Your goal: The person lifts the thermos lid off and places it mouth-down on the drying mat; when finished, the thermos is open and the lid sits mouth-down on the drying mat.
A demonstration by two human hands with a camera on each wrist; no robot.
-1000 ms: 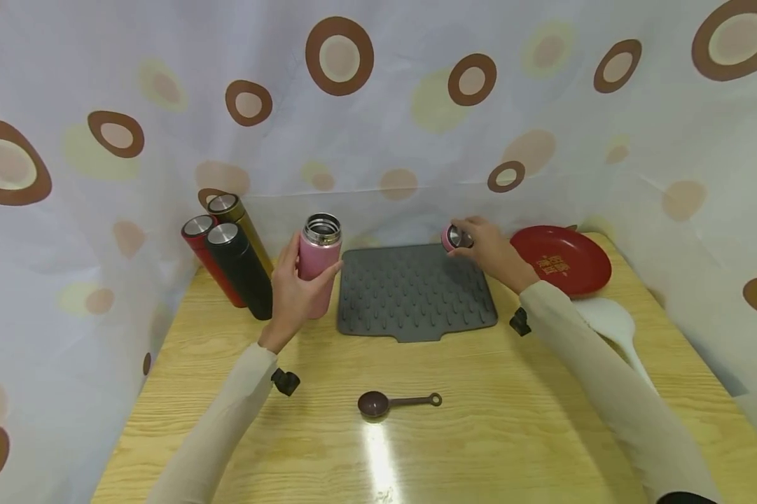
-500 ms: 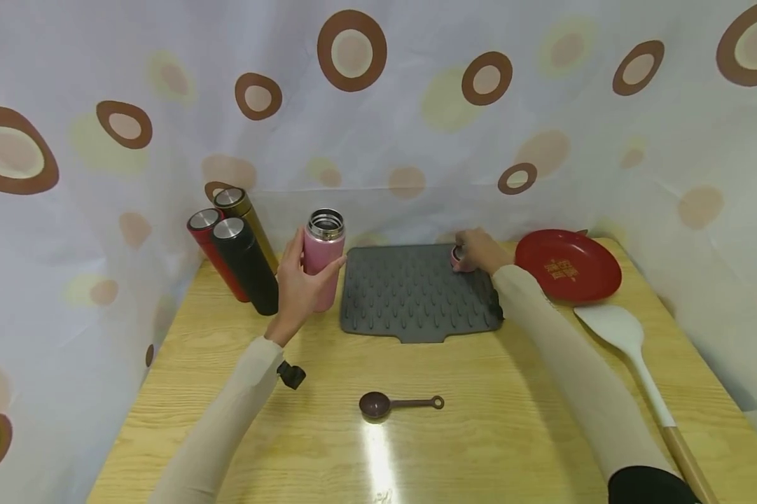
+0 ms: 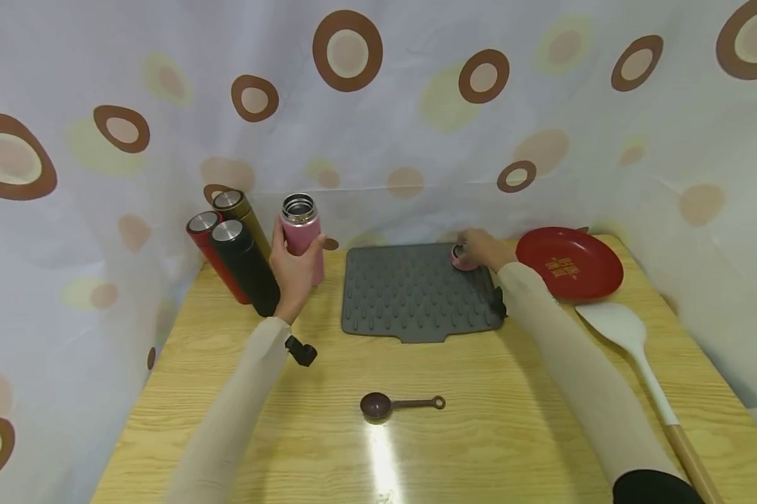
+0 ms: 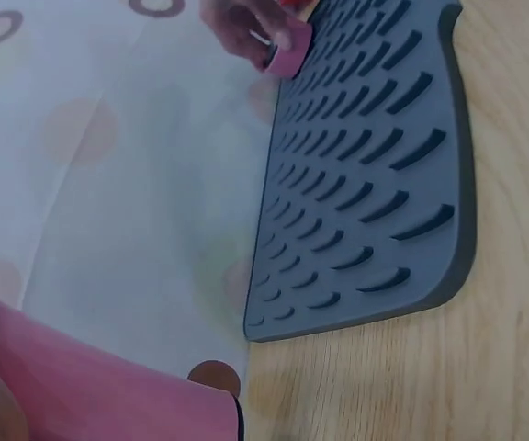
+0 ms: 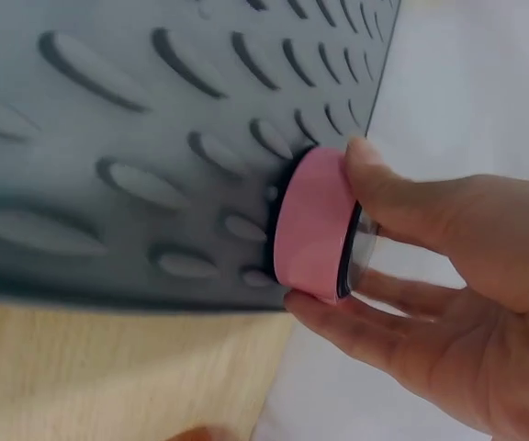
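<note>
The right grip (image 5: 508,248) pinches the lid (image 5: 312,225) on the mat (image 5: 81,165) beneath it; loosen evenly. The left grip (image 3: 293,271) holds the open bottle (image 3: 302,235): keep it upright.

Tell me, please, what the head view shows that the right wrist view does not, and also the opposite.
Only the head view shows the left grip holding the open pink bottle, the black bottle, red bottle and gold bottle, the spoon and the spatula.

Only the right wrist view shows the dark lower rim of the cap, against the mat. Whether the cropped reddish patch at its bottom edge is the plate, I cannot tell.

Both show the right grip holding the cap, the mat, some of the table and the cloth.
</note>
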